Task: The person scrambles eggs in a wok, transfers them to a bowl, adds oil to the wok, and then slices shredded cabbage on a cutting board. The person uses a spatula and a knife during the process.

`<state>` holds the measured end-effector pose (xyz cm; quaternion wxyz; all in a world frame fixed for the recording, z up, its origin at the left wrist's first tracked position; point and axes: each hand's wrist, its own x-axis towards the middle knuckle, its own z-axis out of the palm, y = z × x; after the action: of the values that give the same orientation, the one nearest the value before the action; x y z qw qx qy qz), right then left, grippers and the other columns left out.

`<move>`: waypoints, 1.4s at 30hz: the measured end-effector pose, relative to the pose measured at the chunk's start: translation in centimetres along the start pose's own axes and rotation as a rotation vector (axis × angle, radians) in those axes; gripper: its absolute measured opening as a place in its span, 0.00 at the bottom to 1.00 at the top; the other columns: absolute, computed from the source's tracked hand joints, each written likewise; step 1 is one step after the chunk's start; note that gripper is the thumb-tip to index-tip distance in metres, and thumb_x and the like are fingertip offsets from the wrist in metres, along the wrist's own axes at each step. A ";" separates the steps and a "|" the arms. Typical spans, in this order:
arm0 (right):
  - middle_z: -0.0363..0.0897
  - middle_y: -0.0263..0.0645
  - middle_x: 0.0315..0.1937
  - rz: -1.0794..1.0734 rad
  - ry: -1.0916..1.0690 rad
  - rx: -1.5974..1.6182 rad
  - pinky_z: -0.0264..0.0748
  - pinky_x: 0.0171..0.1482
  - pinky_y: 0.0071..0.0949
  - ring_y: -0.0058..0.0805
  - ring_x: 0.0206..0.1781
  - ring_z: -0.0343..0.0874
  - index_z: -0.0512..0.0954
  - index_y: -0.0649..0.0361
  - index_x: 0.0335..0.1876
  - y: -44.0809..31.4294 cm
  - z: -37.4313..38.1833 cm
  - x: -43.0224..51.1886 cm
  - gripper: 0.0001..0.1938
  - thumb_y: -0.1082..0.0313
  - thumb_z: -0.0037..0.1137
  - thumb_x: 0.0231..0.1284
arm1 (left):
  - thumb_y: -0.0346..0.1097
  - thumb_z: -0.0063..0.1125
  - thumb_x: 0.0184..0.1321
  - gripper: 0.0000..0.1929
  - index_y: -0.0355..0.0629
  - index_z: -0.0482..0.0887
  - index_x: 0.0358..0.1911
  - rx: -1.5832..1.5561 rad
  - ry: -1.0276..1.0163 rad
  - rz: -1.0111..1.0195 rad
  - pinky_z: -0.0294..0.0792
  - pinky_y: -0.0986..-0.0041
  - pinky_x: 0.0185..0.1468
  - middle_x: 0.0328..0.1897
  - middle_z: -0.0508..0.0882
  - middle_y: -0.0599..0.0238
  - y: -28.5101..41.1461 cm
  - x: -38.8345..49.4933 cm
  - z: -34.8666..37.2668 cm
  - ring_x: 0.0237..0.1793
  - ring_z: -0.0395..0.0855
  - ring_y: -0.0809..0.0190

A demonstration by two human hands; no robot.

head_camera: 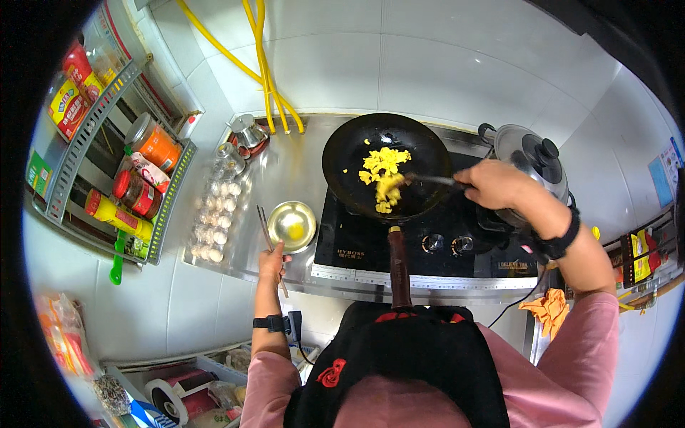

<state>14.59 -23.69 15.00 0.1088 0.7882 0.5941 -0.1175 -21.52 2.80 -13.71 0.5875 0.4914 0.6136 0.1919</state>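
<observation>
A black wok [423, 144] sits on the cooktop, its brown handle [398, 267] pointing towards me. Pieces of yellow scrambled egg [386, 159] lie in the wok. My right hand [495, 184] grips the dark handle of a spatula [436, 181], whose blurred head is among the egg pieces. My left hand [273, 264] holds a pair of chopsticks [264, 227] and touches the near rim of a metal bowl [276, 213]. A little yellow liquid shows at the bottom of that bowl, which rests on the steel counter.
Left on the counter [283, 160] are a carton of eggs [214, 219] and metal pots [248, 132]. A lidded pot [527, 155] stands right of the wok. The black cooktop [348, 235] has two knobs. A rack [101, 112] of jars hangs left; an orange cloth [547, 310] hangs right.
</observation>
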 end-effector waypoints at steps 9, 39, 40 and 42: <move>0.80 0.54 0.41 0.172 0.229 0.193 0.74 0.53 0.42 0.50 0.48 0.78 0.77 0.61 0.50 1.3 4.9 8.9 0.20 0.65 0.54 0.50 | 0.37 0.49 0.61 0.11 0.32 0.74 0.34 -0.200 -0.081 -0.093 0.52 0.76 0.10 0.20 0.81 0.55 -1.4 2.7 1.4 0.08 0.63 0.69; 0.82 0.45 0.29 0.474 -0.390 0.098 0.77 0.26 0.36 0.35 0.26 0.80 0.79 0.69 0.34 10.4 -4.9 8.7 0.08 0.71 0.55 0.56 | 0.36 0.48 0.58 0.11 0.33 0.77 0.32 -0.130 0.044 0.150 0.54 0.78 0.11 0.18 0.79 0.60 4.9 -6.9 -1.9 0.09 0.63 0.70; 0.81 0.43 0.28 0.458 -0.459 0.153 0.76 0.28 0.36 0.34 0.26 0.79 0.79 0.68 0.35 11.1 -4.9 8.9 0.08 0.70 0.54 0.57 | 0.36 0.49 0.57 0.11 0.33 0.78 0.31 -0.107 0.072 0.168 0.55 0.78 0.11 0.18 0.79 0.61 4.9 -6.9 -1.9 0.08 0.63 0.70; 0.80 0.39 0.26 0.482 -0.633 0.264 0.74 0.29 0.34 0.30 0.25 0.77 0.79 0.63 0.40 12.2 -4.7 9.0 0.09 0.67 0.52 0.59 | 0.35 0.49 0.56 0.10 0.34 0.78 0.30 -0.100 0.073 0.187 0.56 0.77 0.12 0.18 0.80 0.61 5.3 -7.0 -1.9 0.08 0.63 0.70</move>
<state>29.01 -17.36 16.98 0.2084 0.8368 0.3099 -0.4004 -22.50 0.00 -5.25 0.5680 0.5095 0.5757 0.2940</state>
